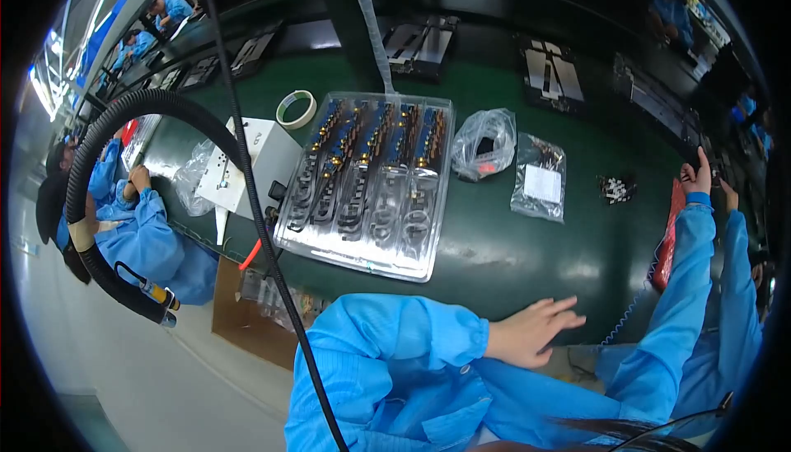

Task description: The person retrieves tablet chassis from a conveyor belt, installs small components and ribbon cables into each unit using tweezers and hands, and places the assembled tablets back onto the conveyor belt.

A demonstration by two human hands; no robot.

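Note:
My left hand [535, 330] lies flat and open on the near edge of the green table [527, 254], fingers pointing right, holding nothing. My right arm in a blue sleeve stretches to the far right, where my right hand [698, 177] is raised beside a red flat piece [669, 242]. Its grip is too small to read. A clear plastic tray [354, 264] with rows of blue and copper parts lies left of centre, apart from both hands.
Two clear bags [484, 143] [540, 180] and small black-and-white parts [616, 189] lie right of the tray. A tape roll [296, 109], a white box [247, 163] and a black hose [107, 163] are on the left. Other people in blue sit left and right.

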